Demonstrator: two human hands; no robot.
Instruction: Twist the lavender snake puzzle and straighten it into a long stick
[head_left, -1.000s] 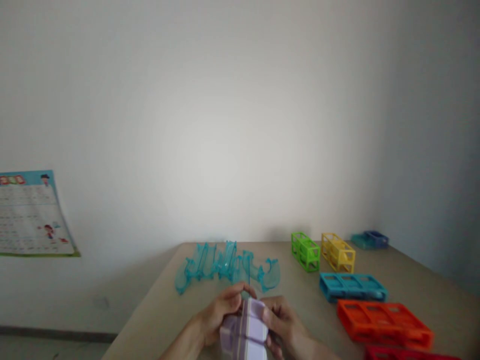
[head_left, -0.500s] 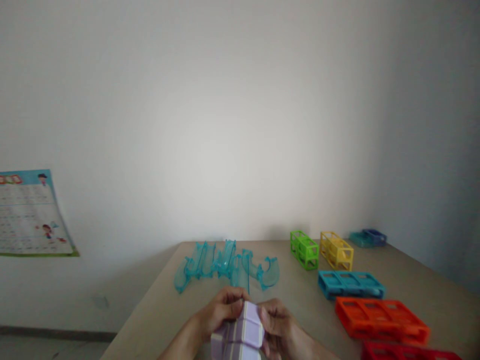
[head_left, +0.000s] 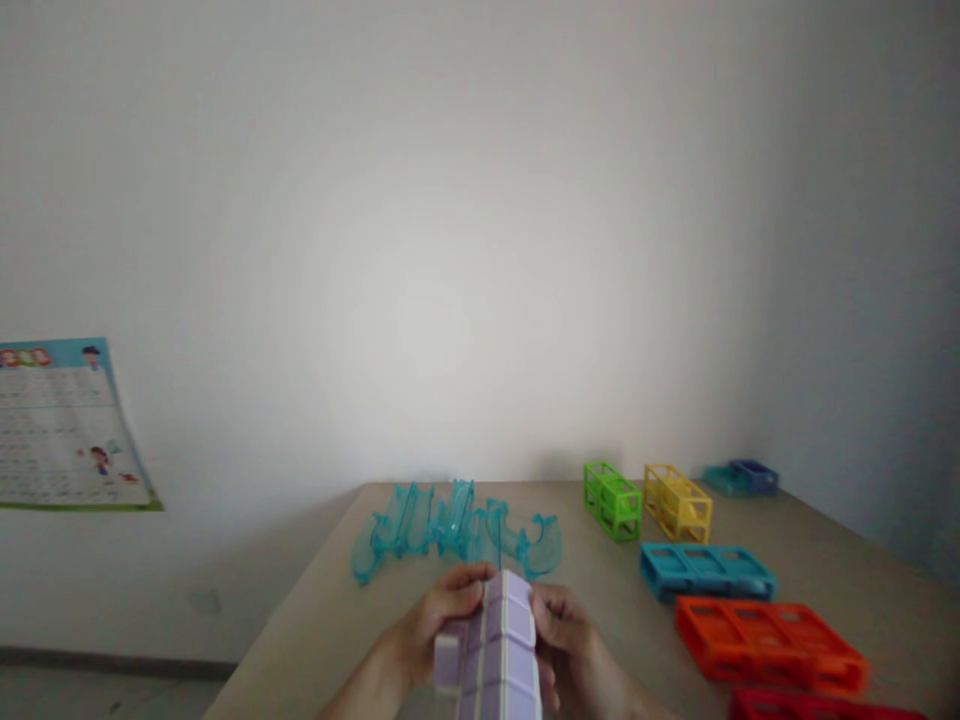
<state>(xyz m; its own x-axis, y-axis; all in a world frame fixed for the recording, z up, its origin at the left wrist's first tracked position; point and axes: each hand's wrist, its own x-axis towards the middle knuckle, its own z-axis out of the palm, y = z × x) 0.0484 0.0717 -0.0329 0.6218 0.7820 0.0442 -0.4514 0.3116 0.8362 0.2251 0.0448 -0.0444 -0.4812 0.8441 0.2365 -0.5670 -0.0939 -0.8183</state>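
Observation:
A light purple block piece with pale edges and square segments [head_left: 501, 650] is held up near the bottom of the view. Its far end points away from me, and its near end runs out of the picture. On its left side my left hand [head_left: 442, 612] grips it with thumb and fingers closed. My right hand [head_left: 568, 632] pinches the other side near the far end, fingers curled beneath. A smaller purple segment [head_left: 448, 660] sticks out to the left, beside my left hand. Clear teal curved track pieces [head_left: 457, 530] lie on the table just beyond my hands.
On the table [head_left: 330, 610] at right stand a green frame block [head_left: 613, 500], a yellow one [head_left: 677, 503], a blue one [head_left: 707, 573], an orange one [head_left: 771, 643] and a red one [head_left: 817, 706]. Dark blue and teal pieces [head_left: 754, 476] lie at the far corner. A poster [head_left: 67, 430] hangs left.
The purple piece has been turned and raised a little, so its long segmented side now shows more and its far end sits higher. Both hands keep hold of it.

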